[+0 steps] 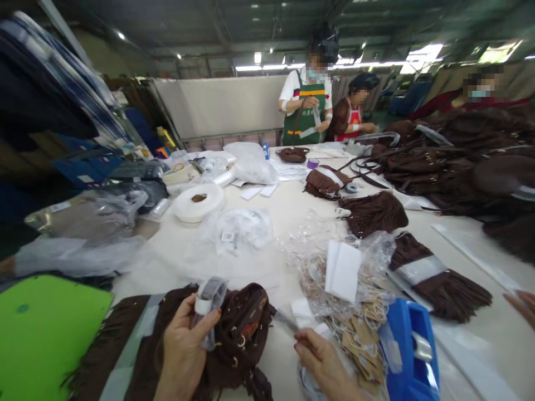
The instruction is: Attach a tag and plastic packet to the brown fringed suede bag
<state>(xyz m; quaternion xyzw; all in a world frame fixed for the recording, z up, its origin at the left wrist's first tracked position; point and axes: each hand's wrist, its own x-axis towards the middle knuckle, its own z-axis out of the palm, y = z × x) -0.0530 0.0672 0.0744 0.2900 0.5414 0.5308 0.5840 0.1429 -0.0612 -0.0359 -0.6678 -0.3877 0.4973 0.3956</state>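
Note:
My left hand point(179, 342) is closed around a looped strap wrapped in clear plastic point(211, 301), with a white band across it. Beneath and beside that hand lies a dark brown fringed bag point(246, 320) with gold-coloured metal fittings. A pale strip point(131, 353) crosses the fringe to the left. My right hand point(320, 356) pinches the end of a narrow dark strip point(286, 320), just right of the bag. Close to its fingers are folded white papers point(343, 270), brown cardboard tags with white strings point(361, 345) and a blue tape dispenser point(412, 351).
A green board point(50, 334) lies at the left. A large white roll point(198, 203) and crumpled plastic bags point(244, 228) sit farther back. More brown fringed bags point(443, 278) line the right. Another person's hand point(522, 303) enters there; a co-worker in a green apron point(307, 111) stands opposite.

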